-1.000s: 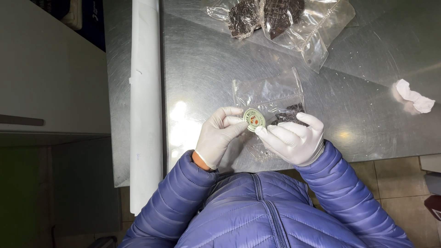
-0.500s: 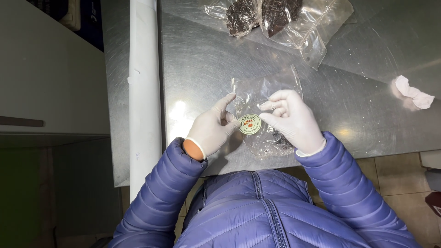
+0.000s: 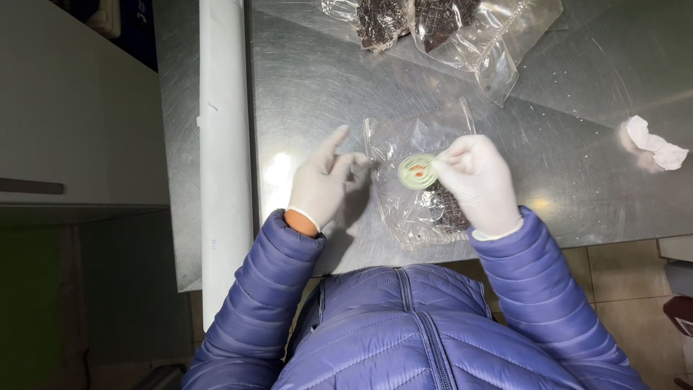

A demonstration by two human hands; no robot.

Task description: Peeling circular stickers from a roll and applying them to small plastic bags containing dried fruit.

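Right hand [image 3: 480,180] is pinched on a round sticker [image 3: 417,171] (light, limp, probably tacky; best held by its edge) over the clear bag [image 3: 426,144]; left hand [image 3: 323,180] is spread open, empty.

Our fingers [image 3: 440,165] wear white gloves; between them sits a round pale-green sticker [image 3: 417,172] with an orange-red centre. Under it lies a clear plastic bag [image 3: 422,144] holding dark brown pieces [image 3: 449,208]. Our puffy quilted jacket sleeves [image 3: 534,289] are violet-blue, the brushed steel desk [image 3: 317,79] silver-grey.

Steel table [image 3: 325,79] bears plastic bags [image 3: 422,180], crumpled tissue [image 3: 653,148].
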